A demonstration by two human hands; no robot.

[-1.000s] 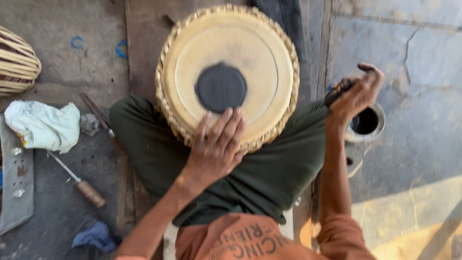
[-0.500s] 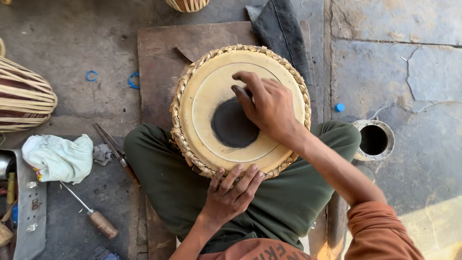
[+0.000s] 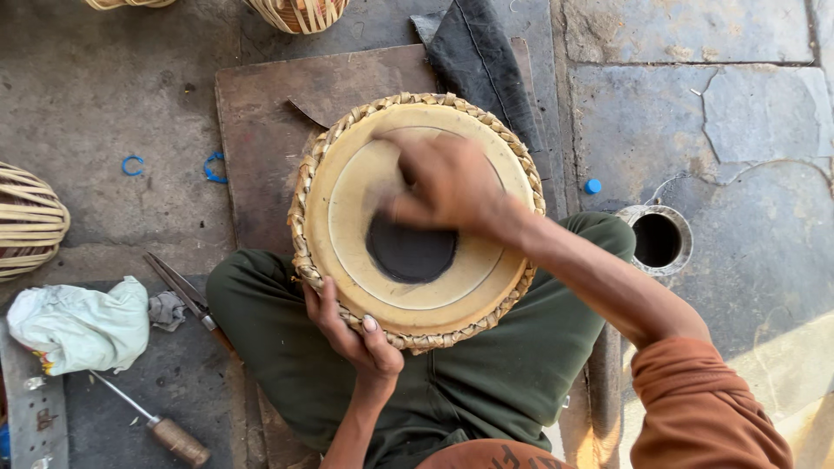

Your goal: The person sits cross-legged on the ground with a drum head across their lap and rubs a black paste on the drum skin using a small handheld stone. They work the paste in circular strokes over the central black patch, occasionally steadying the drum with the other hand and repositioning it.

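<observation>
Drum (image 3: 417, 295) sits on our lap w/ black centre patch. Going L to R: white cloth (image 3: 78, 326) & screwdriver (image 3: 161, 426) on floor, left hand (image 3: 352, 334) curled round drum's braided rim, right hand (image 3: 447, 182) blurred on skin, grip unclear, metal cup (image 3: 658, 241) beside

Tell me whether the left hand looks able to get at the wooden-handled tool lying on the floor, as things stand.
Probably yes, but not freely. The left hand grips the drum's woven rim, so it would have to let go first. The wooden-handled tool lies on that same side, on open floor beyond the knee, with nothing on top of it.
</observation>
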